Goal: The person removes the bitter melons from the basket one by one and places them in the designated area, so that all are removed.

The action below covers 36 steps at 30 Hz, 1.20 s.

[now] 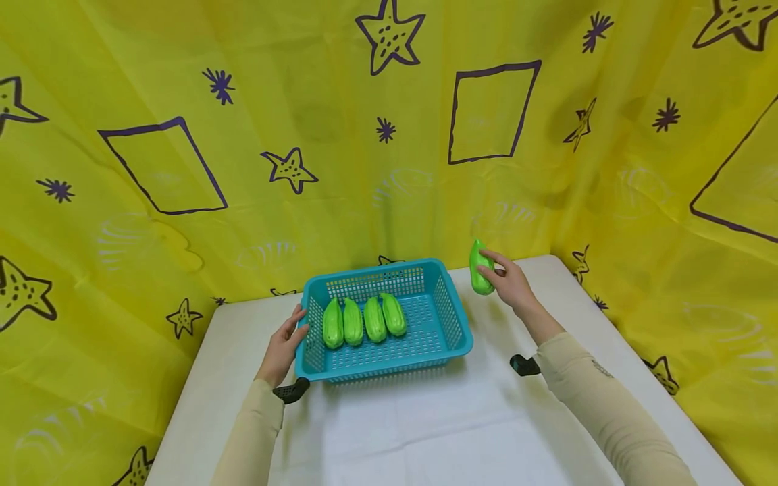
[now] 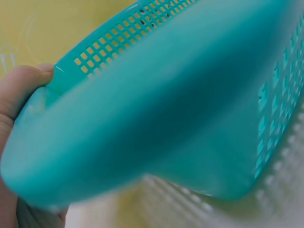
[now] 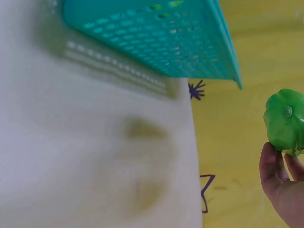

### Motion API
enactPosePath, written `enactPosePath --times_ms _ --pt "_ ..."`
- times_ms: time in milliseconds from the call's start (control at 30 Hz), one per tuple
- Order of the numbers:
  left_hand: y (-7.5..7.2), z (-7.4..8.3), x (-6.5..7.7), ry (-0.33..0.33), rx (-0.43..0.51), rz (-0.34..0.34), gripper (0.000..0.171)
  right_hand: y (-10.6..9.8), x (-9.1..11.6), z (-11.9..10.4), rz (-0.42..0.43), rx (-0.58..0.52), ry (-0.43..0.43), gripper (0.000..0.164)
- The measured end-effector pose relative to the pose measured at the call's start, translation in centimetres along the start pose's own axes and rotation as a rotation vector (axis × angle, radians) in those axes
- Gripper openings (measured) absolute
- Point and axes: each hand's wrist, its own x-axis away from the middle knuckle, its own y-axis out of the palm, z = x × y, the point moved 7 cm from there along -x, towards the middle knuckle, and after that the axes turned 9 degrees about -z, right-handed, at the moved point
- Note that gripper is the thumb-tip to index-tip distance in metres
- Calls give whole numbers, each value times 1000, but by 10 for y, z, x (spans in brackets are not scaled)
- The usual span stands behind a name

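Observation:
In the head view, my left hand (image 1: 284, 345) holds the left end of a teal plastic basket (image 1: 377, 372). The left wrist view has the thumb (image 2: 28, 80) over the basket's rim, with other fingers partly hidden below. Several green ridged gourds (image 1: 354, 322) lie side by side in the basket's left and middle part. Beyond the basket's right end, my right hand (image 1: 509, 282) pinches another green ridged gourd (image 1: 480, 268) above the table, its narrow tip upward. The right wrist view catches this gourd's rounded blunt end (image 3: 285, 121) above the fingertips.
A white table (image 1: 419, 425) lies beneath everything. Yellow curtains (image 1: 340, 135) with dark stars and squares hang close behind it and along both sides. Black wrist-worn pieces (image 1: 524, 365) show at both sleeves.

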Motion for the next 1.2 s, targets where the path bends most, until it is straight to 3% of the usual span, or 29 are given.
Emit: enactPosePath --times_ms 600,1200 --pt "0 -7 -2 17 -38 6 55 -4 4 47 -19 30 52 57" --pt "-1 -6 -2 24 -22 4 55 8 5 78 -129 92 164 59"
